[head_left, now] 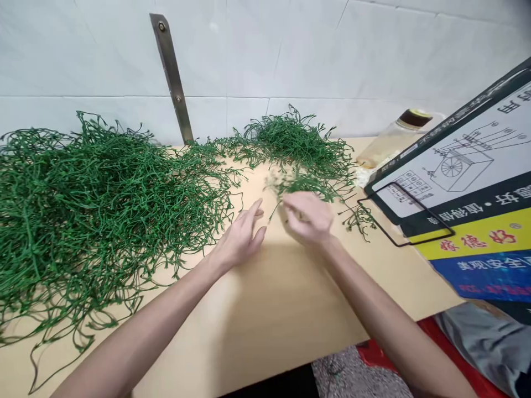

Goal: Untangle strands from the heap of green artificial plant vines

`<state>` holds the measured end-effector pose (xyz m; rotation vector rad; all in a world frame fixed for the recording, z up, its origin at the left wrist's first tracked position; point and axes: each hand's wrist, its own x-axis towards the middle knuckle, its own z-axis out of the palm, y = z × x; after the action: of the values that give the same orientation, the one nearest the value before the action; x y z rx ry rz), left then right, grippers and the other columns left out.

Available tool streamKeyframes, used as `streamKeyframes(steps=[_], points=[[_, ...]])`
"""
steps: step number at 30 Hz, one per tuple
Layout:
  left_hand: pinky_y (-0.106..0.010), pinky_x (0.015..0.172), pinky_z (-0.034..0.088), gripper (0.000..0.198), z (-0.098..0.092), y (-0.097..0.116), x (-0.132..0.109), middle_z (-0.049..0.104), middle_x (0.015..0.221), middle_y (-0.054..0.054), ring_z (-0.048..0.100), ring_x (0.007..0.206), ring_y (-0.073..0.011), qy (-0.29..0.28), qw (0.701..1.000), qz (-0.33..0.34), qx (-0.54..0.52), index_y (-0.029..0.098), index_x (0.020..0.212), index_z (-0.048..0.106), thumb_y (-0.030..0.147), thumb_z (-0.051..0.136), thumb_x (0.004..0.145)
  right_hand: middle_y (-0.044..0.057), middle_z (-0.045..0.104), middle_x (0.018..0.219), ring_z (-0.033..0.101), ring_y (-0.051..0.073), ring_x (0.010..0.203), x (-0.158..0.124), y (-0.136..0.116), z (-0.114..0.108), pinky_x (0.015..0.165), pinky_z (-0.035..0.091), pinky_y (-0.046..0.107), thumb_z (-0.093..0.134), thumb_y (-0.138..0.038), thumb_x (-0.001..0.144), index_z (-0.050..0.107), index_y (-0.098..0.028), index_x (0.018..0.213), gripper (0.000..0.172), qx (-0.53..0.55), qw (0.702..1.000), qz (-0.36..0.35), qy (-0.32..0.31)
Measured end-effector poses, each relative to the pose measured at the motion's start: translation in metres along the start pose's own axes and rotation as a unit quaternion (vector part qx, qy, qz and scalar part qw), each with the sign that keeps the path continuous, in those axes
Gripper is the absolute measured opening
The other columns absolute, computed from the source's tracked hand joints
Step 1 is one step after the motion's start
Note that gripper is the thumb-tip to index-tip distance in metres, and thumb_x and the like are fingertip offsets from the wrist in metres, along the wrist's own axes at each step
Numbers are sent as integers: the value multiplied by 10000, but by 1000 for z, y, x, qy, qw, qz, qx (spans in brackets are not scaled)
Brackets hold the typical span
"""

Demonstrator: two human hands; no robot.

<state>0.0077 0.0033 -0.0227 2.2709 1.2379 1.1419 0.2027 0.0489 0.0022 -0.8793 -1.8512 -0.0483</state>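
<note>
My left hand (241,236) hovers over the middle of the table, thumb and fingers apart, holding nothing. Close by on its right, my right hand (312,215) has its fingers curled in a pinch around a thin green artificial stem (274,211), one end of which sticks out to the left. Motion smears this hand and the sprigs just above it. A large tangled heap of green branching stems (103,193) spreads to the left of my hands. Beyond my right hand lies a smaller pile of the same stems (296,141).
A metal strip (172,77) leans on the tiled wall (257,50). At the right stand a printed box (464,166) with a black wire handle (431,210) and a capped bottle (388,138). Grey cloth (485,337) hangs below the table's right edge.
</note>
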Motion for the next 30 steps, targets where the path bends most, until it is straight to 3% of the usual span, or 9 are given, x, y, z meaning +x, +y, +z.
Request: streamKeyframes(steps=[5, 9, 11, 13, 17, 20, 23, 27, 30], points=[[-298, 866, 567, 686, -7, -3, 2, 710, 1122, -107, 700, 950, -170, -29, 995, -43, -81, 166, 1470, 339, 122, 533, 814, 9, 764, 1086, 710, 218, 1082, -30, -13, 19, 931, 619, 389, 554, -232, 894, 746, -298, 1030, 245, 132, 956, -51, -256], [-267, 788, 563, 320, -11, 1, 6, 735, 980, -69, 694, 862, -160, -18, 996, -31, -77, 171, 1131, 642, 128, 504, 844, 4, 757, 1106, 688, 230, 1122, -27, -22, 8, 967, 599, 437, 579, -305, 898, 725, -339, 1077, 233, 177, 946, -81, -258], [-250, 718, 555, 192, -11, 4, 9, 740, 886, -56, 686, 782, -148, 8, 994, -73, -75, 171, 937, 681, 184, 493, 901, 24, 761, 1041, 700, 274, 1061, -28, -22, 4, 888, 628, 474, 671, -471, 815, 727, -363, 1033, 249, 134, 973, -59, -179], [-236, 670, 542, 154, -10, 6, 10, 736, 831, -46, 674, 721, -137, 30, 991, -109, -72, 170, 872, 668, 233, 533, 911, 52, 739, 987, 704, 289, 934, -29, -20, 1, 746, 638, 483, 620, -579, 805, 710, -369, 1015, 310, 128, 990, -63, 9], [-269, 805, 550, 245, -7, 8, 10, 726, 953, -71, 686, 853, -151, 3, 993, -95, -68, 173, 1148, 589, 244, 558, 916, 85, 627, 958, 655, 267, 823, -16, -9, -3, 497, 543, 380, 507, -492, 897, 632, -321, 1031, 251, 140, 930, 133, 313], [-326, 926, 525, 434, -7, 7, 9, 696, 1087, -103, 663, 981, -174, -45, 996, -61, -49, 185, 1340, 458, 252, 553, 923, 70, 609, 949, 605, 168, 649, 2, 8, -11, 322, 331, 216, 622, -393, 829, 611, -255, 1001, 221, 157, 878, 329, 310], [-353, 956, 511, 495, -7, 7, 9, 686, 1108, -105, 650, 997, -182, -66, 995, -59, -36, 194, 1400, 405, 271, 544, 932, 53, 653, 772, 556, 118, 479, 10, 19, -17, 284, 294, 200, 723, -346, 747, 667, -187, 847, 197, 216, 844, 476, 117], [-349, 942, 504, 495, -9, 7, 10, 695, 1077, -91, 647, 989, -184, -76, 995, -57, -31, 198, 1418, 407, 289, 525, 947, 15, 672, 572, 447, 67, 278, 9, 6, -17, 271, 302, 204, 737, -461, 756, 676, -155, 780, 313, 310, 820, 480, -45], [-342, 925, 500, 455, -11, 7, 11, 694, 1117, -95, 640, 1002, -190, -89, 995, -36, -25, 199, 1406, 441, 287, 496, 962, 92, 762, 761, 538, 90, 315, 9, -9, -21, 272, 345, 206, 646, -579, 804, 712, -133, 877, 457, 465, 713, 409, -329]])
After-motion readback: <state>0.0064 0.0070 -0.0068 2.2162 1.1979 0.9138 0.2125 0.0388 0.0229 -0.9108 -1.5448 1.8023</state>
